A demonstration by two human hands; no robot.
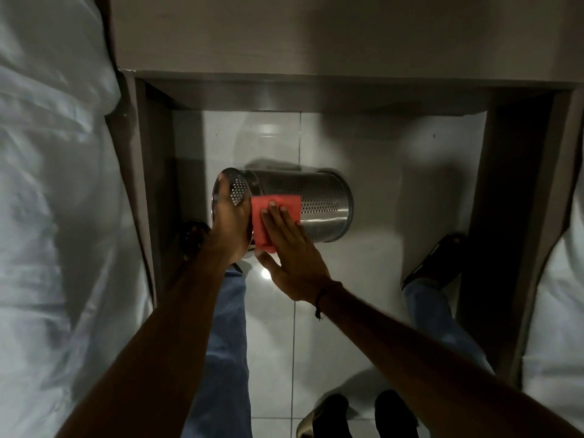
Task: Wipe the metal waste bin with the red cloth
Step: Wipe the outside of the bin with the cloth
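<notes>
A perforated metal waste bin [319, 197] is held tipped on its side above the tiled floor, its open mouth at the left and its base to the right. My left hand [229, 226] grips the rim, fingers reaching inside the mouth. The red cloth [278, 205] lies flat on the bin's side wall near the rim. My right hand [292, 254] presses on the cloth with fingers spread flat.
White glossy floor tiles [363, 279] run between two beds with white sheets [47, 216] at left and right. A grey bedside unit [316, 42] stands at the back. My legs in jeans and dark sandals [436, 263] are below, with dark footwear [325, 415] at the bottom.
</notes>
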